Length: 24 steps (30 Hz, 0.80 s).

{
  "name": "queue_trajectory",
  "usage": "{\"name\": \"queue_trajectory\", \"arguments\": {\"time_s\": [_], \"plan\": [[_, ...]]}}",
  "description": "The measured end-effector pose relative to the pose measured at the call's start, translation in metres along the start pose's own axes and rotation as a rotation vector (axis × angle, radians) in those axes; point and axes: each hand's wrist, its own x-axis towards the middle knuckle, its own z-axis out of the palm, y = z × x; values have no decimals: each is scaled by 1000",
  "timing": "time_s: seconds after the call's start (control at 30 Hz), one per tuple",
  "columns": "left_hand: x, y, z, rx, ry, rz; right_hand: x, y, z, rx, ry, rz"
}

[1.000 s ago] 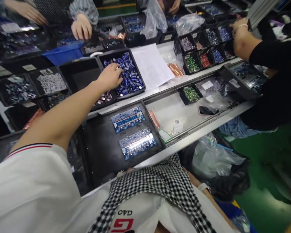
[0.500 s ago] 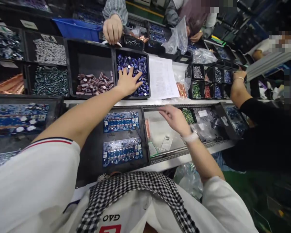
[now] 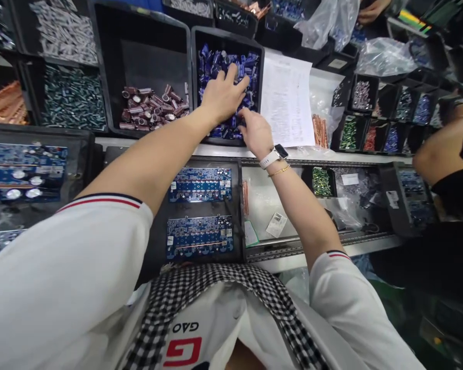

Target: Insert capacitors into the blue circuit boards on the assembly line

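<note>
Blue cylindrical capacitors (image 3: 250,64) fill a black bin (image 3: 263,92) at the upper middle. Over them lies my left hand (image 3: 223,95), its fingers spread among the parts. My right hand (image 3: 255,131) is at the bin's front right corner, fingers curled inward at the blue parts; whether it pinches one is too small to tell. Two blue circuit boards, one behind (image 3: 200,185) and one in front (image 3: 199,237), lie in a dark tray below the bins. A copper-coloured strip runs along the front board.
Left of the blue parts stands a bin of brown capacitors (image 3: 154,110). Printed paper (image 3: 287,97) lies to the right, beside copper strips (image 3: 319,131). Small part bins line the right, where another person's arm (image 3: 443,149) reaches in. More boards (image 3: 27,172) lie at the left.
My right hand has moved from above the conveyor up and left to the blue capacitors' bin. My left hand remains among the blue parts. The view has shifted closer to the bins.
</note>
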Motion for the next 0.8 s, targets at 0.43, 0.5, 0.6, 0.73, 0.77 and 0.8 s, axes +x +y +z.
{"name": "queue_trajectory", "arguments": {"time_s": [0.43, 0.5, 0.6, 0.73, 0.77, 0.8], "plan": [[30, 20, -22, 15, 177, 26, -138, -59, -28, 349, -362, -166], [27, 26, -28, -63, 294, -19, -138, -58, -25, 339, -312, -154], [-1, 44, -51, -377, 408, -231, -134, -61, -19, 282, -279, -153], [-109, 88, -104, -844, 148, -496, -131, -69, -12, 173, -278, -166], [-144, 99, -115, -946, 93, -576, -131, -70, -11, 151, -278, -176], [-179, 108, -122, -1078, 29, -713, -131, -70, -11, 128, -278, -186]]}}
